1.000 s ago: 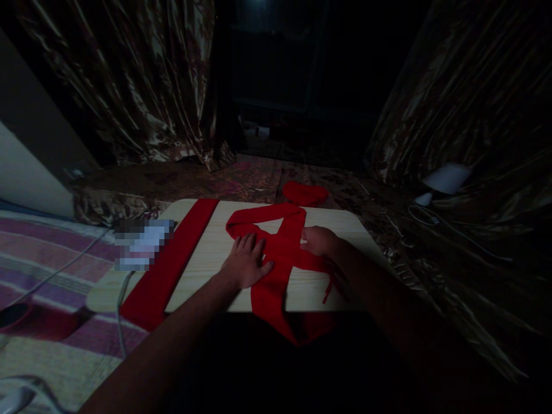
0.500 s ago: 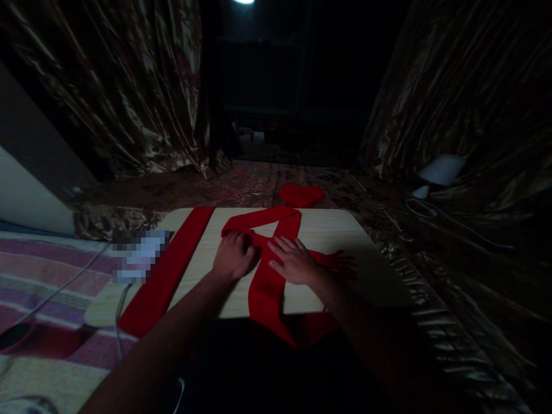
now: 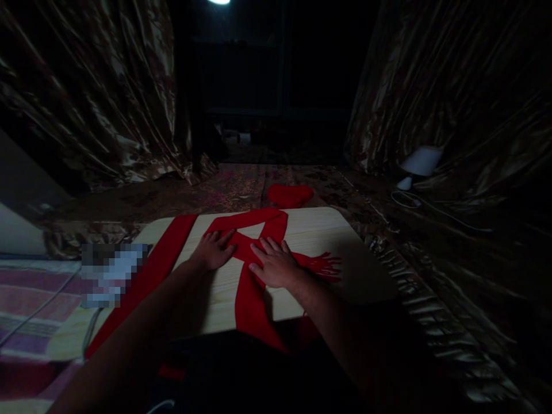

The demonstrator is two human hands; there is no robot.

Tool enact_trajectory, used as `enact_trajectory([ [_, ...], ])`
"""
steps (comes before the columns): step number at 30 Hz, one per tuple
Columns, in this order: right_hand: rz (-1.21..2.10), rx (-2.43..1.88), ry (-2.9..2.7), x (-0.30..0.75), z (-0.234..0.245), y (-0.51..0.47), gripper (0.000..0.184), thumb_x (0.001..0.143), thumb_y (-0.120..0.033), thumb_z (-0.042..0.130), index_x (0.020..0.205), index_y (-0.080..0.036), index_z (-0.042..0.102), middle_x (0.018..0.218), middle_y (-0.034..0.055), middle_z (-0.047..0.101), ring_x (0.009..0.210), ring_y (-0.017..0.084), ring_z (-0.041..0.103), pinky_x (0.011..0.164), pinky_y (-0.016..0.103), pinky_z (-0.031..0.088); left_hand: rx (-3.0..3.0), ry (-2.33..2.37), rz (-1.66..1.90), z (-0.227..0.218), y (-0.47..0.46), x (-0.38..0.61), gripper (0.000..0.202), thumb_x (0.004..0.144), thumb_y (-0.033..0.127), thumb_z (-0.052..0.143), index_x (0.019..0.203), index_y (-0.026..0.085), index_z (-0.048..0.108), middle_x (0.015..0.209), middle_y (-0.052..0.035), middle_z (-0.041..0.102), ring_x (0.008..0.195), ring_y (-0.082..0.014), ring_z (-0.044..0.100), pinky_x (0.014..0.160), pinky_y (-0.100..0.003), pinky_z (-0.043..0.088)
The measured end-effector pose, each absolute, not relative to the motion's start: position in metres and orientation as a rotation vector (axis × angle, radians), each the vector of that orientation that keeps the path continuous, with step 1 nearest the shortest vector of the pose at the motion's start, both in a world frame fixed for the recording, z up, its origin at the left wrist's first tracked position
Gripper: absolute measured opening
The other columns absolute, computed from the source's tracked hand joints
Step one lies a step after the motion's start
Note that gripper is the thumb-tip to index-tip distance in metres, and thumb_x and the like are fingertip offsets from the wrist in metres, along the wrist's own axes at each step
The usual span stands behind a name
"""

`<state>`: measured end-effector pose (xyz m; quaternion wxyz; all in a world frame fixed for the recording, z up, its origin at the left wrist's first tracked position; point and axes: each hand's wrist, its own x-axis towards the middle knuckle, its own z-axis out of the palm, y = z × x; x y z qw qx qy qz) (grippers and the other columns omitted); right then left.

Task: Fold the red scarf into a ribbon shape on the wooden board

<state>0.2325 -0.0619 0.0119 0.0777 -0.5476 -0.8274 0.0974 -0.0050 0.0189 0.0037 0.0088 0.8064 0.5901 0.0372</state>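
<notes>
In the head view, the right hand [image 3: 276,265] lies flat and open, palm down, on the red scarf [image 3: 250,287]. It presses the cloth at the place where two bands of the scarf cross, and it grasps nothing. The left hand [image 3: 213,250] is also spread flat, fingers toward the far side, and it rests on the folded part of the same scarf, just beside the right hand.

We see that the scarf lies on a light wooden board [image 3: 319,224]. Its long band runs from the far edge of the board toward the person and hangs over the near edge, directly under the right hand. A shorter band goes out to the right and ends in a fringe [image 3: 326,265], near the right hand and farther from the left one.

A second red strip [image 3: 159,270] lies along the left side of the board, apart from both hands. A small red bundle [image 3: 290,195] sits just beyond the far edge.
</notes>
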Motion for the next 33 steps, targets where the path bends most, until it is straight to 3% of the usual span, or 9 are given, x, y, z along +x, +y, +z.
enact_trajectory([
  [6,0.308,-1.666,-2.446,0.226,0.007,-0.062,0.073,0.096,-0.068,0.028,0.16,-0.032,0.022,0.168,0.0061,0.014,0.154,0.031,0.01,0.119,0.063,0.0,2.503,1.885,0.433,0.016,0.003,0.009,0.054,0.095,0.047,0.039,0.138,0.022,0.059,0.143,-0.0129,0.058,0.133,-0.0358,0.048,0.113,-0.058,0.028],
  [9,0.295,-1.64,-2.45,0.229,0.012,-0.062,0.072,0.096,-0.067,0.033,0.158,-0.031,0.028,0.167,0.0062,0.019,0.153,0.031,0.014,0.119,0.063,-0.001,2.637,1.54,0.695,0.014,-0.021,0.026,0.051,0.099,0.038,0.032,0.136,0.017,0.061,0.139,-0.0124,0.062,0.131,-0.0278,0.053,0.115,-0.047,0.034],
  [11,0.324,-1.588,-2.443,0.234,0.021,-0.055,0.062,0.099,-0.06,0.034,0.154,-0.032,0.038,0.162,0.0048,0.032,0.15,0.029,0.026,0.12,0.06,0.01,2.673,1.374,0.704,0.009,-0.035,0.034,0.055,0.101,0.041,0.031,0.146,0.016,0.051,0.148,-0.0129,0.054,0.139,-0.0267,0.046,0.116,-0.045,0.035],
  [14,0.344,-1.628,-2.298,0.248,0.038,-0.032,0.047,0.104,-0.041,0.028,0.139,-0.03,0.058,0.142,0.0026,0.06,0.131,0.021,0.053,0.112,0.039,0.037,2.669,1.392,0.519,-0.001,-0.046,0.04,0.063,0.101,0.051,0.032,0.156,0.023,0.035,0.159,-0.0116,0.039,0.147,-0.0309,0.033,0.118,-0.056,0.029],
  [17,0.196,-1.786,-2.148,0.265,0.045,-0.002,0.045,0.102,-0.027,0.031,0.131,-0.021,0.065,0.133,0.0074,0.066,0.121,0.019,0.061,0.103,0.03,0.044,2.67,1.415,0.338,-0.004,-0.047,0.041,0.064,0.1,0.057,0.031,0.158,0.03,0.029,0.162,-0.0082,0.032,0.151,-0.0328,0.025,0.118,-0.062,0.021],
  [19,0.105,-1.741,-2.243,0.274,0.042,0.013,0.045,0.1,-0.03,0.038,0.138,-0.02,0.059,0.145,0.0079,0.057,0.132,0.02,0.052,0.109,0.032,0.039,2.664,1.414,0.303,-0.003,-0.046,0.041,0.065,0.1,0.058,0.03,0.158,0.031,0.027,0.163,-0.0071,0.029,0.151,-0.0324,0.023,0.119,-0.062,0.018],
  [23,0.071,-1.649,-2.528,0.282,0.03,0.024,0.055,0.098,-0.047,0.042,0.149,-0.026,0.047,0.158,0.005,0.041,0.143,0.026,0.039,0.115,0.049,0.032,2.632,1.429,0.327,-0.001,-0.047,0.042,0.07,0.099,0.06,0.029,0.161,0.028,0.018,0.163,-0.0079,0.027,0.152,-0.0301,0.021,0.121,-0.061,0.016],
  [27,0.01,-1.687,-2.582,0.279,0.03,0.021,0.058,0.096,-0.055,0.043,0.147,-0.027,0.049,0.155,0.0074,0.045,0.138,0.028,0.045,0.112,0.052,0.033,2.632,1.442,0.294,0.0,-0.049,0.043,0.074,0.097,0.065,0.031,0.159,0.026,0.025,0.164,-0.0101,0.025,0.153,-0.0327,0.017,0.121,-0.062,0.011],
  [33,-0.088,-1.804,-2.627,0.283,0.045,0.009,0.059,0.093,-0.057,0.047,0.14,-0.02,0.056,0.141,0.0155,0.059,0.122,0.032,0.058,0.104,0.048,0.038,2.645,1.262,0.231,0.006,-0.047,0.041,0.065,0.096,0.064,0.036,0.156,0.038,0.032,0.166,-0.0071,0.021,0.153,-0.0352,0.013,0.119,-0.066,0.009],
])
